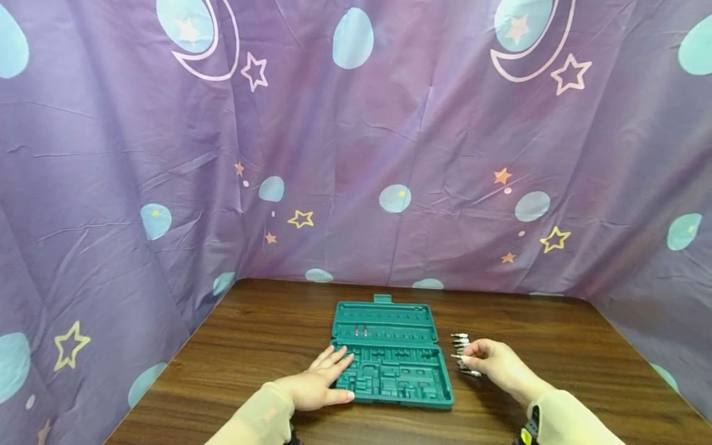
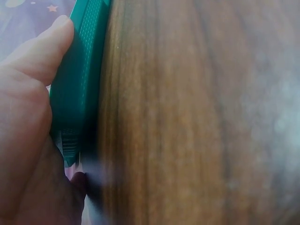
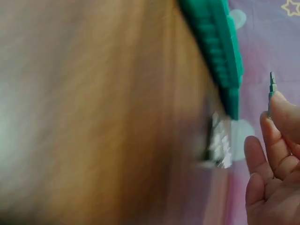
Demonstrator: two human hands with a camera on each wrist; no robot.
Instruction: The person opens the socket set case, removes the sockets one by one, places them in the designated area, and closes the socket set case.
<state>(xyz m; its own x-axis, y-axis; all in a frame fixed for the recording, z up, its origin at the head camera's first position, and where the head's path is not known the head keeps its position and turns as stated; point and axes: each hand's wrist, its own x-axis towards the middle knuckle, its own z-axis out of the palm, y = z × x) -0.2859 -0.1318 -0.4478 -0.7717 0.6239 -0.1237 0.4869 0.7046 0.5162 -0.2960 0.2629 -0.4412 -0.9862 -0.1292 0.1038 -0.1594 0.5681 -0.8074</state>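
Note:
A green plastic case (image 1: 400,372) lies unfolded on the table, its moulded tray toward me and its lid half (image 1: 385,313) behind. My left hand (image 1: 319,382) rests on the tray's left edge with spread, straight fingers; the left wrist view has its thumb along the case's side. To the right of the case, my right hand (image 1: 500,368) pinches a small metal screwdriver bit (image 3: 272,83) between thumb and fingertips, its tip pointing away from the hand. Several silvery bits (image 1: 460,340) lie in a column beside the case, partly hidden by that hand.
Two small purplish pieces (image 1: 361,331) sit in the lid's row of slots. Dark wood-grain table (image 1: 267,321) surrounds the case. A purple curtain (image 1: 356,142) with moons and stars hangs behind the table and along both sides.

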